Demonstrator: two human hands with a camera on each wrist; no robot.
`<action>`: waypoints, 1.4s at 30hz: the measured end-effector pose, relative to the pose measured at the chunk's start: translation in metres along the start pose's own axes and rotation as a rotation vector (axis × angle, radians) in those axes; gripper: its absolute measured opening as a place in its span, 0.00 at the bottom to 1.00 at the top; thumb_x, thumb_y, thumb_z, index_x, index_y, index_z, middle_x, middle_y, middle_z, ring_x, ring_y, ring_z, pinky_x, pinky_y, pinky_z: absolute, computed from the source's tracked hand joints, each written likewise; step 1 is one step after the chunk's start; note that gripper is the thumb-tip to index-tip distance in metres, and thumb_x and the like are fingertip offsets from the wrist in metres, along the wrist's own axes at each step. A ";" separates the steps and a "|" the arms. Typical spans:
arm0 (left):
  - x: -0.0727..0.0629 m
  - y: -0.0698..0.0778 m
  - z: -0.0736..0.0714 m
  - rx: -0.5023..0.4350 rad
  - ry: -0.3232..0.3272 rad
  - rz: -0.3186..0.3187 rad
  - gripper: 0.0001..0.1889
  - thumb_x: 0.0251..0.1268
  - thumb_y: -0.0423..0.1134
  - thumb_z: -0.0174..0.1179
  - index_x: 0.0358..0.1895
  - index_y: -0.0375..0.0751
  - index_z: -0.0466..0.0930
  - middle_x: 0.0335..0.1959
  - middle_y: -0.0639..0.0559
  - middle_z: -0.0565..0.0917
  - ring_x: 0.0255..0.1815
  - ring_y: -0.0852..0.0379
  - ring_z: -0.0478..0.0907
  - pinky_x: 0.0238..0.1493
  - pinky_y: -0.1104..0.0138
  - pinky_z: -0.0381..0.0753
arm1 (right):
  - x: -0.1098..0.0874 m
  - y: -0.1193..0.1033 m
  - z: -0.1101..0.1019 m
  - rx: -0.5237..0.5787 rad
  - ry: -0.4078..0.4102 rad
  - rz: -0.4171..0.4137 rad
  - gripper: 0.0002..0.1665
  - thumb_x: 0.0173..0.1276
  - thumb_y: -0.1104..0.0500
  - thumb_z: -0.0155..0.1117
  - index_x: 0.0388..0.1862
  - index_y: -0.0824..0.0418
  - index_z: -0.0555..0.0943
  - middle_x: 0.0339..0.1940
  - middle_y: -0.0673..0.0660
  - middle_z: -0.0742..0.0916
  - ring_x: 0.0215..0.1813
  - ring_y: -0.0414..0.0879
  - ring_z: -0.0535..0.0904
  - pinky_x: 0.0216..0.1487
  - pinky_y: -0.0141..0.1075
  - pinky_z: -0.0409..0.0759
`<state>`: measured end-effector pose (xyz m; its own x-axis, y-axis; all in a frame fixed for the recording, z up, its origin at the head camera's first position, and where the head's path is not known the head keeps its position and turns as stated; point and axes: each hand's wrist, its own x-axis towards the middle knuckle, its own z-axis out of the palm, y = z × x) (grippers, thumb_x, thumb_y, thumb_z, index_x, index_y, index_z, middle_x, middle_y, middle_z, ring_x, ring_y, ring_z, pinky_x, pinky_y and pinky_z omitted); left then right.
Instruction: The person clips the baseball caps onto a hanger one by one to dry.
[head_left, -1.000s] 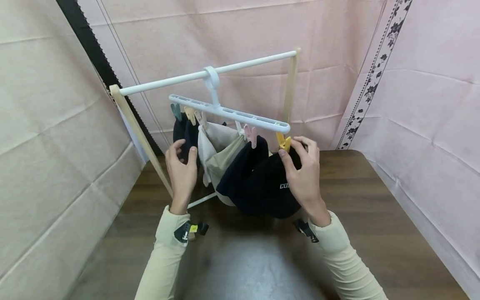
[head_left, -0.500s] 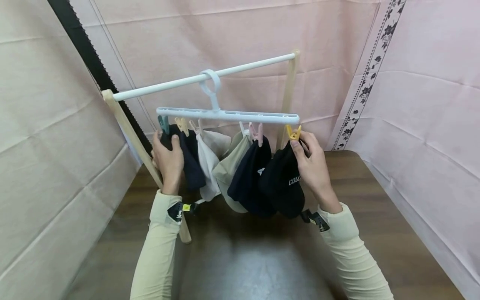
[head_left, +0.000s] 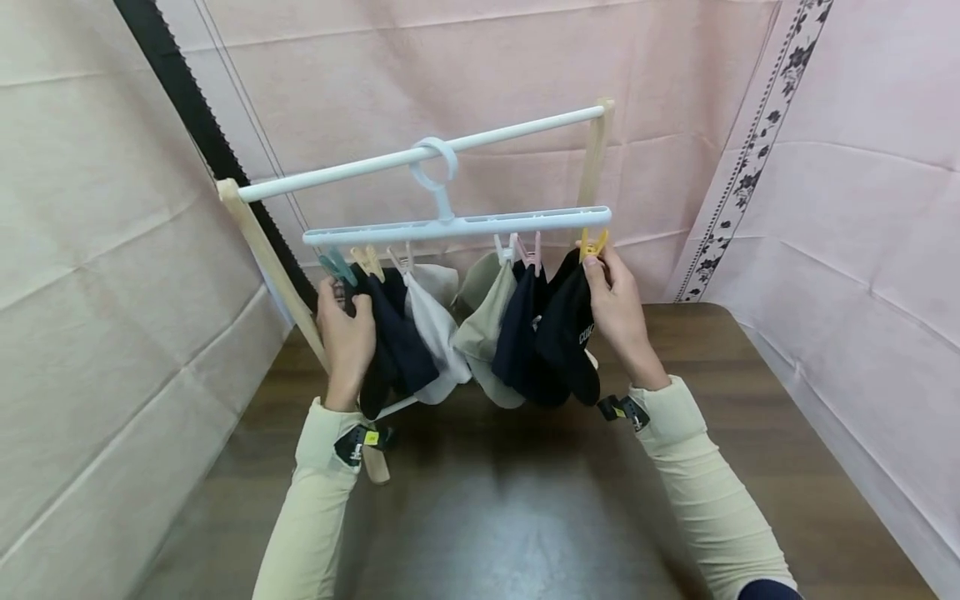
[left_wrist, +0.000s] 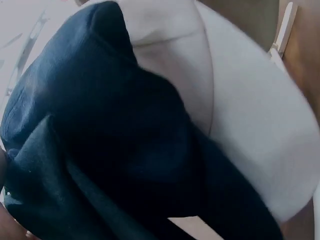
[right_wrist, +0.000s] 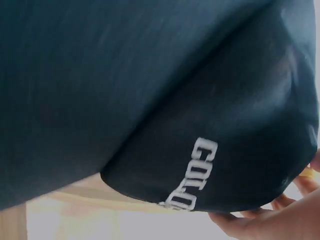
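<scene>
A pale blue hanger (head_left: 457,227) hangs by its hook, with several caps pegged in a row beneath it. At the left end, my left hand (head_left: 347,337) pinches the edge of a black cap (head_left: 378,379) just below a teal peg (head_left: 337,267). My right hand (head_left: 621,312) pinches the top of a black cap with white letters (head_left: 566,337) right under a yellow peg (head_left: 592,244). Between them hang a navy cap (head_left: 408,346), a white cap (head_left: 437,342), a beige cap (head_left: 487,329) and another navy cap (head_left: 517,342). The lettering "COLO" shows on the cap (right_wrist: 195,175) in the right wrist view.
A rack with a white rod (head_left: 337,172) and wooden legs (head_left: 273,267) carries the hanger on a dark wooden table (head_left: 517,517). Cream, pink and yellow pegs clip the middle caps. Pale cloth (head_left: 480,67) encloses the back and sides.
My left hand has moved left from beside the caps and now grips the leftmost black cap. The hanger has swung round to face me and tilts up at right. My right hand has risen slightly.
</scene>
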<state>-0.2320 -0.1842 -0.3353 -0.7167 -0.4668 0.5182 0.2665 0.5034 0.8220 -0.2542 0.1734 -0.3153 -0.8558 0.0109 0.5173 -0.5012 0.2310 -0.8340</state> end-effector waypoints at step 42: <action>0.024 0.015 0.041 0.221 -0.396 0.161 0.31 0.84 0.30 0.45 0.85 0.43 0.54 0.71 0.29 0.70 0.52 0.39 0.74 0.48 0.49 0.76 | 0.045 0.032 -0.021 -0.128 0.146 0.136 0.31 0.89 0.43 0.38 0.77 0.59 0.68 0.79 0.61 0.73 0.74 0.53 0.69 0.73 0.55 0.66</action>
<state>-0.2717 -0.1576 -0.3208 -0.8793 -0.0784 0.4697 0.2821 0.7088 0.6465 -0.3062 0.2020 -0.3147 -0.8817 0.1892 0.4322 -0.3543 0.3394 -0.8714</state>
